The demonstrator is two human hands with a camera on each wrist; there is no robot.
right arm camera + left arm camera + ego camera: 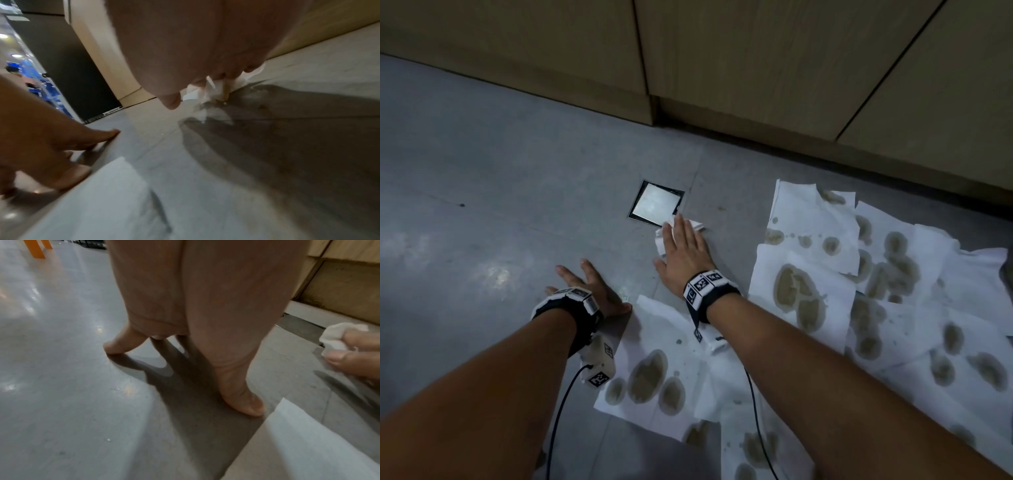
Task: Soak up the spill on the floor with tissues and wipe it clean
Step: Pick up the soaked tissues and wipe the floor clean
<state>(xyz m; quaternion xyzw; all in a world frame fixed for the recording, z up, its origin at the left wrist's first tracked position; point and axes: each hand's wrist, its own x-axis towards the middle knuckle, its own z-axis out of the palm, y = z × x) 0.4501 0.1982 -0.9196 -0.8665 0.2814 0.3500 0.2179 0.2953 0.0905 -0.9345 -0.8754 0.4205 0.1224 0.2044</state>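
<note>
Several white tissue sheets (808,284) blotched with brown wet stains lie spread over the grey floor (482,171) at the right and under my right forearm. My right hand (683,245) lies flat, fingers straight, pressing a crumpled white tissue wad (661,240) onto the floor beside a square drain cover (655,204). The right wrist view shows that wad (207,92) bunched under the fingertips. My left hand (582,274) is spread flat on bare floor, its thumb at the corner of the nearest stained sheet (654,370).
Wooden cabinet fronts (756,68) with a dark toe-kick run along the far side. Black cables (561,411) trail from both wrists over the sheets. Orange furniture legs (37,248) stand far off to the left.
</note>
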